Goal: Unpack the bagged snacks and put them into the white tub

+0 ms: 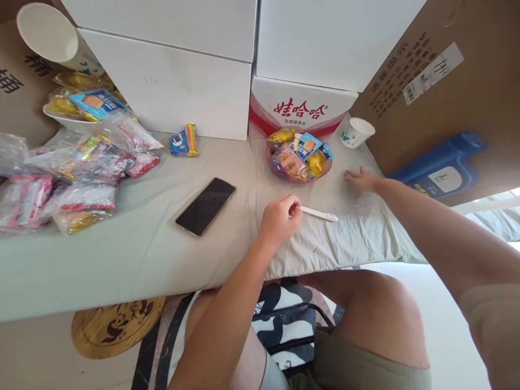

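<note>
Bare knees [390,311] lie nearest, at five o'clock, below the edge of the cloth-covered desk [142,244]. Just beyond, near the centre, the left hand [282,216] is curled tight, gripping one end of a slim white stick [319,213] whose purpose I cannot tell. That stick lies near the desk's front edge, its long axis running from the fist towards a free end between three and four o'clock. What matters most for handling it: the right hand [361,180] is apart from that free end, at about one o'clock from it, so the left is nearer. The right hand holds nothing visible, its fingers spread low over the desk. Level with the left hand, at nine o'clock from it, lies a dark phone [206,206]. Farther off, between twelve and one from the left hand, sits a pink bowl [289,176] of wrapped snacks [290,158], with a paper cup [357,132] at two o'clock from the bowl.
</note>
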### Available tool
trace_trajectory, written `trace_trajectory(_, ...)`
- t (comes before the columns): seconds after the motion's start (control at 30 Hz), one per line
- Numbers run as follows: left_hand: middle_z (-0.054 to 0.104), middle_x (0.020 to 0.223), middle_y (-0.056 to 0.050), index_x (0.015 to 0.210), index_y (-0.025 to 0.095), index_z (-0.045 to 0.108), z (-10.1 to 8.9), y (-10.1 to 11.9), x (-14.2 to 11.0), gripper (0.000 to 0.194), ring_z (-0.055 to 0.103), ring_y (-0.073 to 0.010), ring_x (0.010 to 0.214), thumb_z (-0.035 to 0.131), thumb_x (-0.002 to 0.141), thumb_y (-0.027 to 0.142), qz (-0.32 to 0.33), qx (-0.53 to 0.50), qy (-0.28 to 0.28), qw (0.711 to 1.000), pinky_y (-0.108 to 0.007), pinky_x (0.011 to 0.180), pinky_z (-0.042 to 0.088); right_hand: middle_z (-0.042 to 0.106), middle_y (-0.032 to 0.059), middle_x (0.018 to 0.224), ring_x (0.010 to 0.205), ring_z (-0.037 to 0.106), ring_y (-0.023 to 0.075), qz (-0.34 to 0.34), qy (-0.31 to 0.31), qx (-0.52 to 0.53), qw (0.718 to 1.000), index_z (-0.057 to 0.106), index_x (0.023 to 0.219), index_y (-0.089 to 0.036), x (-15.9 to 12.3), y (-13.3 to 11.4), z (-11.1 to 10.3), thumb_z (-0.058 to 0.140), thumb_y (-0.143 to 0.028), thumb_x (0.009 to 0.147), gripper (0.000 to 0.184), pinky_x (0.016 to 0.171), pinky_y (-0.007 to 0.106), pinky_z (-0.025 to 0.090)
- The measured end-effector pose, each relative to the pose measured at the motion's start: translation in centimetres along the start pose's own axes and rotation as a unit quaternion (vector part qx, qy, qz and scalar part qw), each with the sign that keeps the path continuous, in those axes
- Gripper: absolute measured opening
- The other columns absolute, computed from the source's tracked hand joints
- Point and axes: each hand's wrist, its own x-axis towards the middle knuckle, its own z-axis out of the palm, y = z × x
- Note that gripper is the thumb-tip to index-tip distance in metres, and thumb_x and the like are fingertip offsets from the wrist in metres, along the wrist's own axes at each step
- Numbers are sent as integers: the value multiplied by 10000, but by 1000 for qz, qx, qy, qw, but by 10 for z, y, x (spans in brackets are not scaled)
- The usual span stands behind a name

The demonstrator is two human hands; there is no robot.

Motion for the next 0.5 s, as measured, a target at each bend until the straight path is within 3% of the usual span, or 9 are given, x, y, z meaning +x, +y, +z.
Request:
trace_trajectory(0.1, 607, 694, 11, 739, 208, 563, 1, -1, 3, 97, 550, -132, 664, 520, 796, 144, -7, 1, -2, 1000, -271, 650, 413, 577, 169, 1375, 1174, 617, 254, 38, -37, 36, 998, 575, 1300, -158, 3, -14, 2, 557, -364, 972, 388, 977, 450, 510)
trace_trajectory(0.17, 607, 688, 13, 738, 206, 565, 1, -1, 6, 95, 548, -130, 657, 523, 791, 140, -11, -3, -3, 1000, -269, 648, 411, 663, 169, 1250, 1003, 691, 212, 40, -68, 100, 992, 532, 1333, -171, -4, -33, 5, 414, -401, 1017, 408, 840, 368, 557)
trace_trajectory(0.2, 607, 685, 14, 739, 205, 566, 2, -2, 6, 93, 547, -129, 654, 524, 791, 141, -13, -5, -4, 1000, -268, 646, 410, 720, 128, 1097, 829, 709, 175, 45, -89, 147, 984, 506, 1339, -192, -9, -45, 7, 354, -422, 1026, 418, 714, 315, 566)
trace_trajectory(0.3, 604, 686, 17, 740, 204, 567, 3, -2, 7, 88, 544, -126, 653, 521, 792, 149, -22, -1, -12, 1000, -265, 641, 400, 691, 26, 694, 457, 577, 125, 114, -178, 416, 884, 544, 1161, -211, -20, -80, 11, 530, -301, 922, 255, 441, 211, 442)
trace_trajectory(0.4, 597, 688, 19, 741, 202, 565, 2, -2, 4, 89, 537, -123, 656, 510, 791, 155, -19, 3, -18, 1000, -264, 643, 387, 628, -1, 561, 428, 568, 115, 140, -176, 480, 848, 551, 970, -203, -31, -91, 11, 539, -138, 844, 142, 425, 180, 444)
trace_trajectory(0.5, 595, 688, 19, 747, 202, 571, -2, -1, 1, 89, 533, -122, 654, 505, 795, 165, -11, 2, -15, 1000, -265, 641, 382, 649, 21, 575, 461, 605, 123, 172, -151, 508, 830, 549, 901, -200, -51, -69, 7, 529, -82, 808, 151, 445, 186, 488)
